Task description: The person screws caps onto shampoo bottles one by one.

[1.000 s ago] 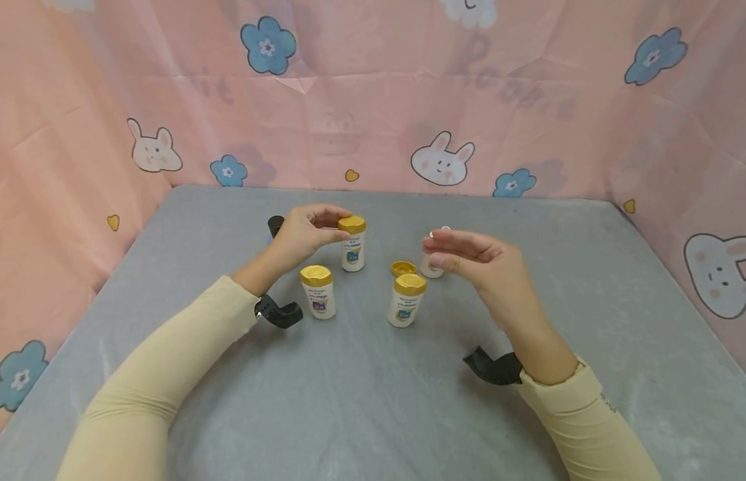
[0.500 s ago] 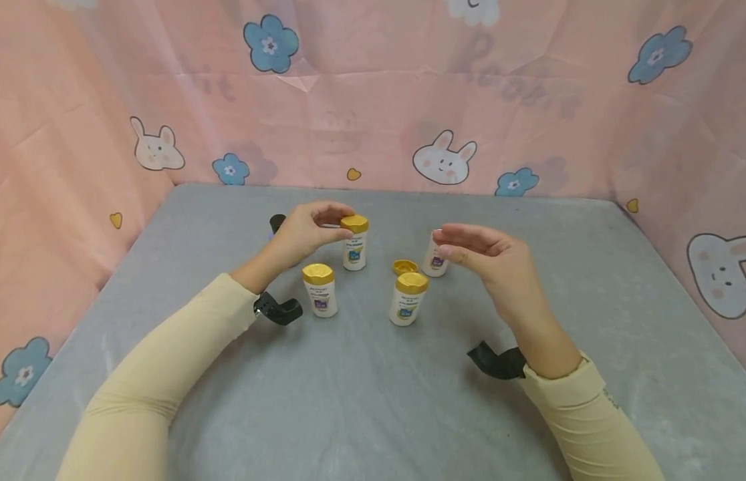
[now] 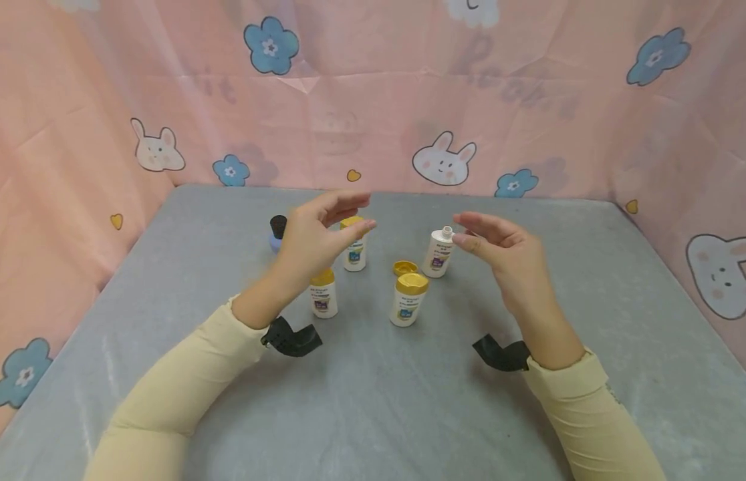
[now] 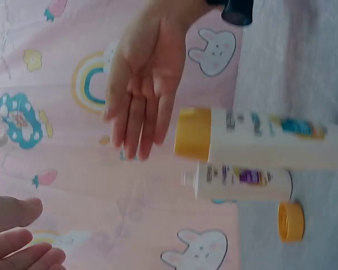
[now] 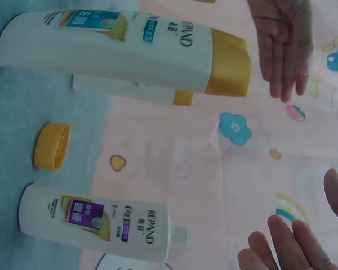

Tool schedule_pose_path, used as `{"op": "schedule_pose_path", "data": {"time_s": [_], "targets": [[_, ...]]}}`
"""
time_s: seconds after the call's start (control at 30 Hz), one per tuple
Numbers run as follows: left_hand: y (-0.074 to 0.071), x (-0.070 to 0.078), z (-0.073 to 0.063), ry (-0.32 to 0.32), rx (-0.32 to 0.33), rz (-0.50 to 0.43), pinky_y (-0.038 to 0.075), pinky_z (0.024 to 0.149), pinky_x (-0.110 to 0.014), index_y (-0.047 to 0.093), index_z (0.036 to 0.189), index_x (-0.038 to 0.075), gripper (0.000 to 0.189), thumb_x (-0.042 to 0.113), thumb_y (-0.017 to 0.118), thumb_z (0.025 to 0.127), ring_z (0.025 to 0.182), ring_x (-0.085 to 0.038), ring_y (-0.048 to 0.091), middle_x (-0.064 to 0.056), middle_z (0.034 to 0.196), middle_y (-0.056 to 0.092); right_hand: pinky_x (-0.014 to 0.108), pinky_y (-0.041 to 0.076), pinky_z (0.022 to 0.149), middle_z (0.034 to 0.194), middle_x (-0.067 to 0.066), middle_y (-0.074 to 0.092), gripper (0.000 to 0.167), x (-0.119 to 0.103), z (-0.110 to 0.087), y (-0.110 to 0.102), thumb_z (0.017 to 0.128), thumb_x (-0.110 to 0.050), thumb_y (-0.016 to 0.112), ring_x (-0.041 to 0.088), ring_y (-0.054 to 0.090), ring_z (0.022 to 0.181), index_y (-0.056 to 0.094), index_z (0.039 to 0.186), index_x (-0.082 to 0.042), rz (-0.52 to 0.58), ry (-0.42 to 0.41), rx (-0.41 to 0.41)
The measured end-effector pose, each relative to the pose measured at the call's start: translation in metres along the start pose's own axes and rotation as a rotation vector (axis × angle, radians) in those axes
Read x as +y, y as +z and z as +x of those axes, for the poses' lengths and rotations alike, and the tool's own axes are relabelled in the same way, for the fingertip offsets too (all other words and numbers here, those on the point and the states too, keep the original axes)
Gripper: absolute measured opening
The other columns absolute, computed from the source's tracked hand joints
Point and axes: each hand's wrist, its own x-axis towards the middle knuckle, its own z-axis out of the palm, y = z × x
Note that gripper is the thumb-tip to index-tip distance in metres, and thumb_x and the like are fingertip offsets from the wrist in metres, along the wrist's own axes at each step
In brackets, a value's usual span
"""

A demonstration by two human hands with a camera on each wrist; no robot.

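My left hand (image 3: 309,237) hovers, fingers extended, in front of two white shampoo-style bottles with gold caps, partly covering the back one (image 3: 355,257) and the front-left one (image 3: 323,298). It holds nothing. My right hand (image 3: 505,257) is raised beside an uncapped white bottle (image 3: 436,259), fingertips near its bare neck, and is likewise holding nothing. That bottle stands upright with a purple label, also seen in the right wrist view. Its surroundings include a loose gold cap (image 3: 405,268) on the table and another gold-capped bottle (image 3: 408,304) in front.
A small blue object with a dark top (image 3: 277,234) sits behind my left wrist, partly hidden. The grey cloth-covered table (image 3: 373,401) ends at a pink printed curtain (image 3: 373,100). Black camera mounts (image 3: 291,339) jut from both wrists.
My left hand has let go of the back bottle's gold cap and come up toward me. My right hand has drawn slightly right, uncovering the open bottle's neck. The bottles stay in place.
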Motion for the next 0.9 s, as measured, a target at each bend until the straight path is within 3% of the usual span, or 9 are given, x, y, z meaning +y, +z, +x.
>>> {"op": "schedule_pose_path", "data": {"time_s": [0.13, 0.37, 0.5, 0.7, 0.9], "targets": [[0.019, 0.002, -0.008, 0.041, -0.015, 0.042, 0.053, 0.102, -0.027, 0.066, 0.126, 0.005, 0.04, 0.01, 0.076, 0.088, 0.118, -0.021, 0.066, -0.01, 0.127, 0.069, 0.047, 0.039, 0.118, 0.119, -0.014, 0.068, 0.047, 0.004, 0.004, -0.002, 0.088, -0.028, 0.077, 0.015, 0.054, 0.132, 0.064, 0.13, -0.011, -0.015, 0.009, 0.026], [0.046, -0.006, -0.014, -0.017, -0.024, -0.044, 0.05, 0.105, -0.023, 0.062, 0.131, 0.003, 0.04, 0.005, 0.071, 0.091, 0.124, -0.022, 0.063, -0.011, 0.132, 0.066, 0.044, 0.041, 0.116, 0.13, -0.007, 0.066, 0.049, 0.012, 0.013, -0.004, 0.089, -0.026, 0.076, 0.011, 0.055, 0.13, 0.062, 0.134, -0.012, -0.027, 0.033, 0.055], [0.059, -0.017, -0.013, -0.046, -0.026, -0.044, 0.049, 0.106, -0.023, 0.06, 0.133, 0.002, 0.041, 0.004, 0.069, 0.092, 0.126, -0.021, 0.061, -0.011, 0.135, 0.064, 0.044, 0.04, 0.117, 0.137, -0.003, 0.063, 0.052, 0.016, 0.017, -0.005, 0.089, -0.026, 0.077, 0.012, 0.054, 0.132, 0.06, 0.136, -0.012, -0.027, 0.056, 0.059], [0.073, -0.034, -0.008, -0.127, -0.022, -0.041, 0.048, 0.11, -0.03, 0.058, 0.137, 0.004, 0.046, 0.008, 0.07, 0.092, 0.13, -0.024, 0.058, -0.011, 0.14, 0.061, 0.044, 0.039, 0.118, 0.145, 0.004, 0.058, 0.057, 0.023, 0.024, -0.006, 0.089, -0.028, 0.076, 0.017, 0.052, 0.136, 0.057, 0.139, -0.011, -0.059, 0.097, 0.037], [0.085, -0.049, -0.005, -0.252, -0.092, -0.077, 0.045, 0.113, -0.038, 0.054, 0.141, 0.006, 0.052, 0.011, 0.071, 0.092, 0.137, -0.029, 0.051, -0.008, 0.147, 0.054, 0.043, 0.038, 0.119, 0.149, 0.006, 0.054, 0.06, 0.034, 0.033, -0.005, 0.09, -0.028, 0.075, 0.019, 0.049, 0.139, 0.053, 0.143, -0.01, -0.08, 0.159, -0.012]]}}
